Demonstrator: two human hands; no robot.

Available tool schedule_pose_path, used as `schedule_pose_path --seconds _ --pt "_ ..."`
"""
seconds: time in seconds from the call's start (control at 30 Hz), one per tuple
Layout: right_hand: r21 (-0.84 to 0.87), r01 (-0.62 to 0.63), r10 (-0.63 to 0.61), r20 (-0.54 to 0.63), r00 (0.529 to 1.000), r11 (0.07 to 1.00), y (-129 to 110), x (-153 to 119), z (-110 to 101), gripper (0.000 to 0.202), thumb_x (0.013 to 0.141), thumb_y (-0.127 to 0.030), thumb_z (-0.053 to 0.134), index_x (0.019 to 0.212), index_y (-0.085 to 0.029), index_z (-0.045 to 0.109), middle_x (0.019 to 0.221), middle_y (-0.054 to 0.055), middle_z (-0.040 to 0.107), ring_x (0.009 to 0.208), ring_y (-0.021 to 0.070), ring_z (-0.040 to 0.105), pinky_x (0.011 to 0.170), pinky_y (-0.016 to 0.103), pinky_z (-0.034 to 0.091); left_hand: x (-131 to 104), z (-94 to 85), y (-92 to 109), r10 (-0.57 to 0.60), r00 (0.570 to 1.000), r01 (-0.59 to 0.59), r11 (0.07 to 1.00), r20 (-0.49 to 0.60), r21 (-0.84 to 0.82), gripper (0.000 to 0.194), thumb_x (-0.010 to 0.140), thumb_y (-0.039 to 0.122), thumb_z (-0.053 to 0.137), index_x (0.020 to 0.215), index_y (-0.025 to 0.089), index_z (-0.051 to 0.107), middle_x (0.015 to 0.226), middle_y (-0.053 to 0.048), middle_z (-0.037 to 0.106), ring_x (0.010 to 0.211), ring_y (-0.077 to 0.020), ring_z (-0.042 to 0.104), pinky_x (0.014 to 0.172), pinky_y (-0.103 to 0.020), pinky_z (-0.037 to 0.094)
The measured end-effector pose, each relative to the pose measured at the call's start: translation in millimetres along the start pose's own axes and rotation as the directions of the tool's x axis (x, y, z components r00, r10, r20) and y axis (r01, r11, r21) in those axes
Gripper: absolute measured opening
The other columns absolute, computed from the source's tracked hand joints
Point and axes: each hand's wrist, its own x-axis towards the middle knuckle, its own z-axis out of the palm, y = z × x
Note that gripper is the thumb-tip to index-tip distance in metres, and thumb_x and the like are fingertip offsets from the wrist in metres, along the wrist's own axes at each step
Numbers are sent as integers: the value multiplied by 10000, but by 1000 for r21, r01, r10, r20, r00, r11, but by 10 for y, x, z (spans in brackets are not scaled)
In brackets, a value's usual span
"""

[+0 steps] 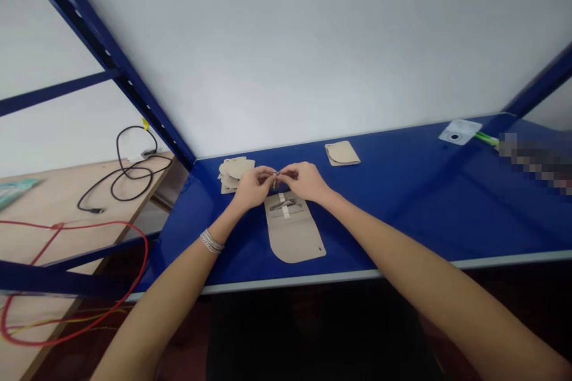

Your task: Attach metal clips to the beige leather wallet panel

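Observation:
My left hand (pixel 254 186) and my right hand (pixel 302 181) meet over the blue table, fingertips pinched together. Between them is a small shiny metal piece (pixel 275 180), mostly covered by the fingers, so its kind is unclear. Just below lies an unfolded beige case (pixel 295 238) with a rounded flap towards me. White elastic bands (pixel 286 212) across its upper part hold a nail clipper (pixel 281 205) and a thin metal tool. Left of my left hand is a loose pile of beige cases (pixel 232 171).
A folded beige case (pixel 342 153) lies at the back of the blue table (pixel 402 190). A white card (pixel 459 132) with a dark circle and a green item (pixel 486 139) lie far right. Blue frame posts stand both sides; a black cable (pixel 127 175) and red cable (pixel 145 250) are left.

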Motion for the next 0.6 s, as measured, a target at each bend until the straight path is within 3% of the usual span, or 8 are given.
schedule_pose_path --seconds 0.43,0.6 --pt "199 -127 155 -130 979 972 136 46 26 282 621 -413 742 767 -172 739 758 52 725 745 196 669 691 264 504 -24 -11 21 44 999 -43 996 -18 75 275 744 392 639 802 125 664 762 -86 706 687 -186 656 669 -302 532" --pt "147 -111 125 -91 988 983 87 34 2 223 666 -376 718 772 -182 748 763 38 729 734 190 667 687 259 497 -6 -9 -19 30 998 -26 997 -57 68 292 722 404 662 811 126 679 788 -90 716 708 -200 667 682 -312 539"
